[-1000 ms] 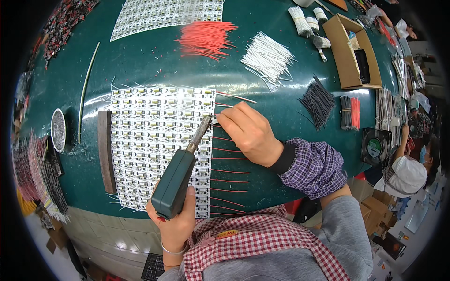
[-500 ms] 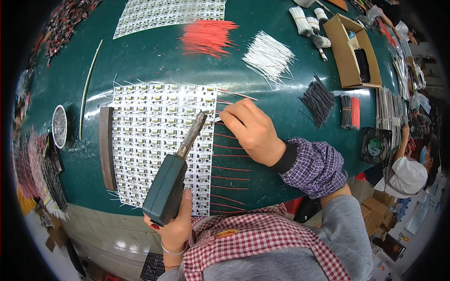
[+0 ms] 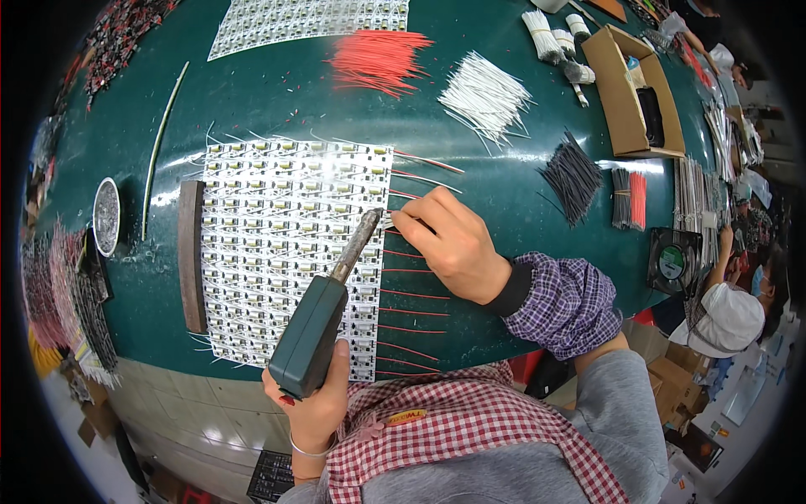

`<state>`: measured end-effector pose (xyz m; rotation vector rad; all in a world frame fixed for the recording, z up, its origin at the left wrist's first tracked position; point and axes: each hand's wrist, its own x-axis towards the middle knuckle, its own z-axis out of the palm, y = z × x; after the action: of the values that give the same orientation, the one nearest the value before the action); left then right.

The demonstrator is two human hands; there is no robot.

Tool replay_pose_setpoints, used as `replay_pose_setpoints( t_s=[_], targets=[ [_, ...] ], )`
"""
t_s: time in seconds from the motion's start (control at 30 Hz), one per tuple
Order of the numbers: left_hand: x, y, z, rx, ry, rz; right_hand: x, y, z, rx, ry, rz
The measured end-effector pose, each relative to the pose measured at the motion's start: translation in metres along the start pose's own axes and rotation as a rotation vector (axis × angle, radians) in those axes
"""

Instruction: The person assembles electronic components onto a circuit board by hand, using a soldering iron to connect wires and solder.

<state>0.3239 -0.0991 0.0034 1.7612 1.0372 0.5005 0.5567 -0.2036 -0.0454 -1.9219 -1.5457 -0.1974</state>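
A white circuit board panel [image 3: 290, 252] full of small components lies flat before me. My left hand [image 3: 323, 399] is wrapped around the dark green handle of a soldering gun [image 3: 311, 336]. Its tip is near the panel's right edge, by my right fingertips. My right hand [image 3: 449, 244] is closed in a pinch there, with a short bit of white wire showing at the fingertips; most of it is hidden. Red wires [image 3: 411, 294] stick out from the right edge below, and several red and white wires [image 3: 428, 178] stick out above my right hand.
A dark bar [image 3: 192, 256] lies along the panel's left side, with a small bowl [image 3: 107, 217] beyond. Behind are piles of red wires [image 3: 378, 60], white wires [image 3: 485, 99] and black wires [image 3: 573, 176]. A cardboard box [image 3: 617, 92] and a fan [image 3: 674, 259] stand right. A person in a white cap [image 3: 729, 319] sits there.
The soldering gun has shifted right, its tip now slightly lower and closer to my right fingertips. My right hand has moved slightly down. The panel sits a little farther up in view.
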Motion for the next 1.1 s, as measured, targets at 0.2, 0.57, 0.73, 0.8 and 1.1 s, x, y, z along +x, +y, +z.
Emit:
replay_pose_setpoints(
  t_s=[0.2,0.57,0.73,0.8,1.1],
  targets=[
    [0.004,0.001,0.0,0.015,-0.078,0.029,0.0,-0.001,0.001,0.011,-0.019,0.035],
    [0.012,0.018,0.001,0.114,-0.086,0.071,0.002,0.0,0.002,-0.048,0.008,-0.009],
    [0.004,0.013,0.002,0.045,0.029,0.053,0.0,-0.002,0.003,-0.046,0.0,0.001],
    [0.004,0.011,0.001,0.03,0.033,0.053,0.0,-0.002,0.003,-0.047,0.001,0.001],
    [0.001,0.011,-0.003,0.106,0.006,0.096,-0.003,-0.008,-0.002,0.002,0.043,-0.014]
  ],
)
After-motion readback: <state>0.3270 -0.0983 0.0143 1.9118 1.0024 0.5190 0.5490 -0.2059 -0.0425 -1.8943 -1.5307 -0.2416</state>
